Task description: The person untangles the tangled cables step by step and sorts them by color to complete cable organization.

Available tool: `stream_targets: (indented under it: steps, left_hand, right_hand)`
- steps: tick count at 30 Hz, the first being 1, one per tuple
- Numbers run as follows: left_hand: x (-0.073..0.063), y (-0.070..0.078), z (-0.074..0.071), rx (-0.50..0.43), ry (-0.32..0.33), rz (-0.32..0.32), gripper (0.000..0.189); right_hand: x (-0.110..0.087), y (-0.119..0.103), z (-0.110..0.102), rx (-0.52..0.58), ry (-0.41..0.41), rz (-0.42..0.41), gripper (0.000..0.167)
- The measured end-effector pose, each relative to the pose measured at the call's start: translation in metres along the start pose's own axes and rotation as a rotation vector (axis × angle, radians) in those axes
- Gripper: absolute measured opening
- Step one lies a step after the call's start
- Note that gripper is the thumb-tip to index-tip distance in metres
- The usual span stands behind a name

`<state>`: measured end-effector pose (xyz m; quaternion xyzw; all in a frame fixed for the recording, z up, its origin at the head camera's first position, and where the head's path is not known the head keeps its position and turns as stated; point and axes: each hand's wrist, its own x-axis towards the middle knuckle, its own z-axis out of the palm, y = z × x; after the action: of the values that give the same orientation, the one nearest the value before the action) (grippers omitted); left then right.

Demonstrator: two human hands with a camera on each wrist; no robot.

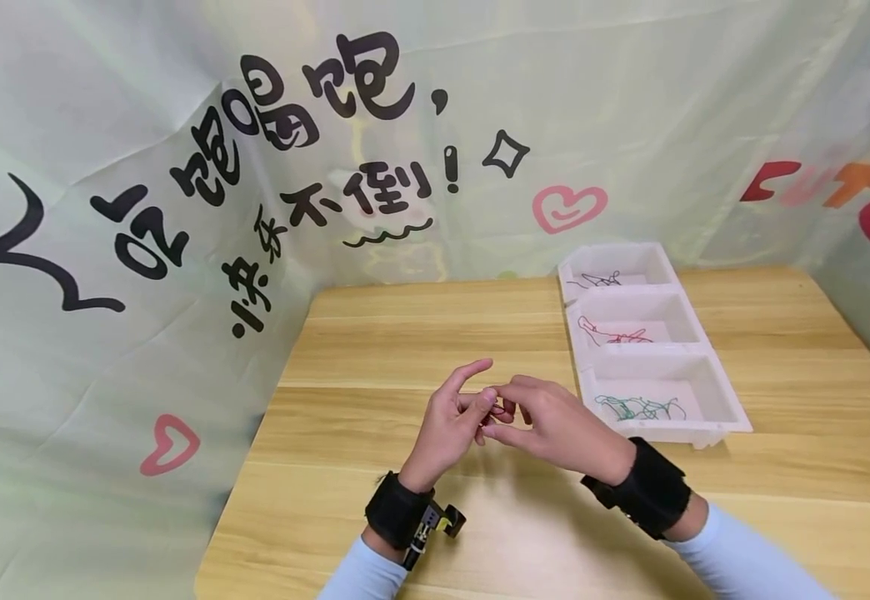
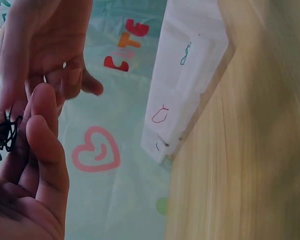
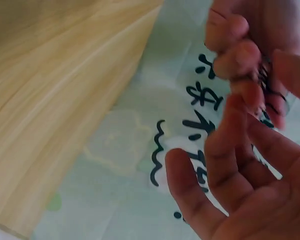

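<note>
My left hand (image 1: 442, 433) holds a tangle of thin black string-like loops (image 2: 7, 134) between its thumb and curled fingers, with the index finger extended away. From the right, my right hand (image 1: 566, 425) meets it, its thumb and index fingertips pinching at the edge of the tangle. In the right wrist view the loops (image 3: 270, 87) lie against the left fingers, and a few strands hang out beside the right fingertips. Both hands are above the wooden table, and the fingers hide part of the tangle.
A white three-compartment tray (image 1: 731, 400) stands right of the hands. Thin black loops (image 1: 602, 279) lie in its far compartment, red loops (image 1: 626, 336) in the middle one and green loops (image 1: 641, 408) in the near one. Printed cloth (image 1: 435, 242) hangs around the wooden table (image 1: 375, 350).
</note>
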<state>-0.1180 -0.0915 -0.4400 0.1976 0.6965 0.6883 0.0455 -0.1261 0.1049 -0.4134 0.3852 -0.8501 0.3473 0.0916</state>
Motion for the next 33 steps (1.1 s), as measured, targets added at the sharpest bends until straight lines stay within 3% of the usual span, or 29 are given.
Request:
stream_targets:
  steps: [8, 13, 18, 26, 33]
  left_hand:
    - [0.001, 0.001, 0.001, 0.021, 0.03, -0.004, 0.037]
    - [-0.001, 0.002, 0.001, 0.034, 0.025, -0.03, 0.04]
    - [-0.002, -0.003, 0.001, 0.08, 0.101, -0.053, 0.036]
    - [-0.004, 0.001, -0.001, 0.237, 0.204, -0.067, 0.028]
    - [-0.012, 0.005, -0.005, 0.252, 0.211, -0.093, 0.027]
  right_hand:
    - [0.005, 0.001, 0.004, -0.042, 0.053, -0.015, 0.005]
    - [0.006, 0.003, 0.001, -0.041, 0.054, -0.03, 0.011]
    - [0.007, 0.009, -0.011, -0.029, 0.018, -0.027, 0.013]
    - [0.017, 0.052, -0.06, -0.031, -0.052, 0.127, 0.009]
    - [0.035, 0.115, -0.114, -0.121, -0.046, 0.345, 0.018]
